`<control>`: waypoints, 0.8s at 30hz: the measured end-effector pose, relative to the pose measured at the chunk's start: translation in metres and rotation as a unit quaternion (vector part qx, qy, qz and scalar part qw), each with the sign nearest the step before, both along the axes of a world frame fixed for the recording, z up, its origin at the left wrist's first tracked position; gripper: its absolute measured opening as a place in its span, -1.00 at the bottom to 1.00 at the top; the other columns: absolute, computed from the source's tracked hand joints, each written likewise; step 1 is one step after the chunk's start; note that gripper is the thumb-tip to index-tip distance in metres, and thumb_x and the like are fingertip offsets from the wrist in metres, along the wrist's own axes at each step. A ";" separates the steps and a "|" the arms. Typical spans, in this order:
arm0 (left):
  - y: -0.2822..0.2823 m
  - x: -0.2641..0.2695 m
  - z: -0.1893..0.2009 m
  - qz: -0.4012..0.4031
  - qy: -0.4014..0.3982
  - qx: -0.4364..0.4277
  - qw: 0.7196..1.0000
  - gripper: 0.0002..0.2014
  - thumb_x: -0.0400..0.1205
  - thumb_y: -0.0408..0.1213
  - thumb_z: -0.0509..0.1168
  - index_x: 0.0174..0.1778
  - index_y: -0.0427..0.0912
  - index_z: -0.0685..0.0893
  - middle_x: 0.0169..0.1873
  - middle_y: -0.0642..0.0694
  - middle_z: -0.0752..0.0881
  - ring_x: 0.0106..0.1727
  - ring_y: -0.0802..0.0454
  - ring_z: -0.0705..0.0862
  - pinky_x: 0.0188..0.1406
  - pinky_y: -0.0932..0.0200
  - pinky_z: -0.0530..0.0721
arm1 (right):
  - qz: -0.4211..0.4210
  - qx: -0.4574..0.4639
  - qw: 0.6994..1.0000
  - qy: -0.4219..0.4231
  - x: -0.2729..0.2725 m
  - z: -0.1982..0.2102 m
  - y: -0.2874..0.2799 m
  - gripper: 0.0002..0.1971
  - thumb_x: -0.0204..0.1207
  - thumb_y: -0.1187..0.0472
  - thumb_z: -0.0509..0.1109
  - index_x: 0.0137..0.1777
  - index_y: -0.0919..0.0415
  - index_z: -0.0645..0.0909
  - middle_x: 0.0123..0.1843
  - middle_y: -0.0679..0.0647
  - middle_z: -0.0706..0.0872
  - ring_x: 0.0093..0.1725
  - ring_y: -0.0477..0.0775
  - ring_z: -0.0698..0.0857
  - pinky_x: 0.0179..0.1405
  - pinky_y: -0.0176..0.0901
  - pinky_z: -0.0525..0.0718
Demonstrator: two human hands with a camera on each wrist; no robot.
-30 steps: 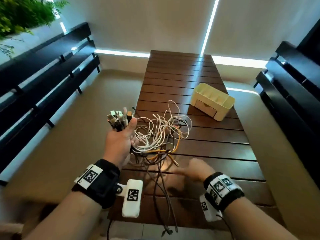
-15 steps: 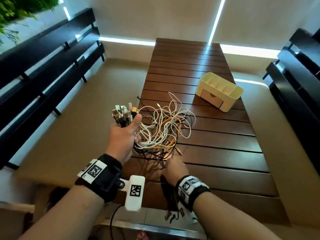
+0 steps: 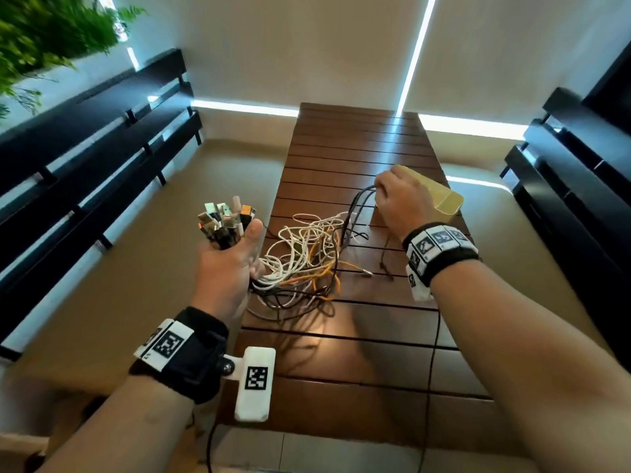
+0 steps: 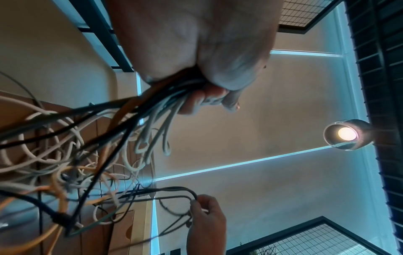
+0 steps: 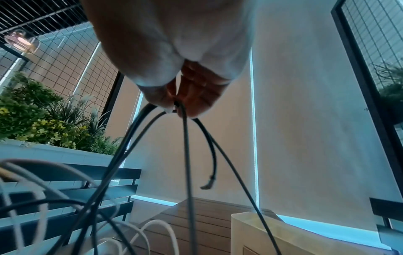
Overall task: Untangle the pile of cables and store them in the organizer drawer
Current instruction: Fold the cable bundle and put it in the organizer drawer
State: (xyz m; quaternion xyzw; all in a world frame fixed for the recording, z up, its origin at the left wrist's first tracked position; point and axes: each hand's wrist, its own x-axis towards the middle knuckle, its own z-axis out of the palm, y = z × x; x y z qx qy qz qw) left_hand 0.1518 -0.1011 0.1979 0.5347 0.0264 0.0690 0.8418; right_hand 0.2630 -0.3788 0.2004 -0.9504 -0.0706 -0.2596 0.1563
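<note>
The left hand (image 3: 227, 264) is closed in a fist around a thick bunch of cable ends, with the mixed white, black and orange plug connectors (image 3: 225, 221) sticking up above the thumb. From the underside of this fist the cords spill out toward the right hand, as the left wrist view shows, where white, black and orange strands (image 4: 152, 107) leave the curled fingers (image 4: 209, 98).

The right hand (image 3: 403, 203) is raised farther from the person than the left hand and pinches a few thin black cables (image 3: 358, 203) between thumb and fingertips (image 5: 196, 96). In the right wrist view these dark strands (image 5: 187, 155) hang down from the pinch, and one short end with a small plug (image 5: 207, 184) dangles free.

Between the two hands, and lower than both, lies the tangled pile of white, orange and black cables (image 3: 300, 261) on the dark brown slatted wooden worktop (image 3: 341, 155). Part of the tangle is lifted toward the left fist and part toward the right hand. An orange cable with a metal tip (image 3: 355, 268) lies on the worktop below the right wrist.

The pale yellow plastic organizer box (image 3: 444, 199) stands on the worktop just behind the right hand, which hides most of it. Its drawer front (image 5: 250, 250) shows at the bottom edge of the right wrist view; whether it is pulled out cannot be told.
</note>
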 end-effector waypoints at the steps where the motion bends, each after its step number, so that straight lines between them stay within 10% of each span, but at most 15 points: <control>1: -0.001 0.000 0.000 0.001 -0.001 0.001 1.000 -0.88 0.60 -0.24 0.43 0.04 -0.04 0.71 -0.53 0.07 0.41 -0.57 0.13 0.30 -0.56 0.21 0.38 | 0.006 -0.003 1.000 0.015 0.002 -0.002 -0.001 -0.87 0.62 0.28 0.31 0.03 0.21 0.69 0.04 0.14 0.68 -0.07 0.23 0.67 -0.21 -0.09 0.46; 5: -0.012 -0.003 -0.012 -0.005 0.015 0.028 0.999 -0.56 0.60 -0.24 0.43 0.38 -0.32 0.60 -0.50 -0.03 0.28 -0.59 0.11 0.29 -0.57 0.20 0.37 | -0.032 -0.052 0.972 0.229 -0.014 -0.026 -0.001 -0.67 0.61 0.25 0.32 0.35 0.08 0.61 0.38 0.10 0.59 0.25 0.28 0.66 0.22 0.11 0.62; 9: -0.025 -0.012 -0.021 -0.058 0.010 0.052 0.997 -0.75 0.62 -0.23 0.45 0.22 -0.02 0.73 -0.54 0.03 0.36 -0.58 0.08 0.34 -0.52 0.13 0.45 | 0.053 0.020 0.951 0.304 -0.064 -0.013 0.015 -0.35 0.51 0.16 0.43 0.62 -0.05 0.38 0.66 -0.06 0.34 0.46 0.07 0.54 0.42 -0.02 0.58; 15: -0.060 -0.027 -0.002 -0.131 -0.034 0.070 0.988 -0.87 0.56 -0.10 0.50 -0.17 -0.06 0.76 -0.62 -0.03 0.47 -0.60 0.00 0.44 -0.49 0.15 0.51 | 0.317 0.304 0.797 0.414 -0.134 -0.003 0.066 0.05 0.20 0.31 0.59 0.66 -0.21 0.18 0.45 -0.14 0.59 0.35 -0.07 0.66 0.19 -0.10 0.72; 20: -0.072 -0.030 0.021 -0.185 -0.051 -0.007 0.981 -0.84 0.53 -0.18 0.50 -0.16 0.26 0.82 -0.63 0.03 0.40 -0.66 0.13 0.40 -0.59 0.22 0.46 | 0.277 0.326 0.859 0.282 -0.150 -0.030 0.086 -0.82 0.45 0.31 0.57 0.01 0.16 0.69 -0.14 0.00 0.77 -0.15 -0.07 0.74 -0.09 -0.17 0.71; 24: -0.070 -0.030 0.030 -0.236 -0.049 -0.089 0.967 -0.63 0.53 -0.21 0.51 0.18 -0.27 0.65 -0.63 0.03 0.31 -0.69 0.20 0.32 -0.68 0.31 0.39 | 0.237 0.230 0.928 0.171 -0.154 -0.067 0.079 -0.86 0.53 0.00 0.37 -0.11 0.05 0.60 -0.27 -0.12 0.68 -0.20 -0.03 0.65 0.12 -0.17 0.48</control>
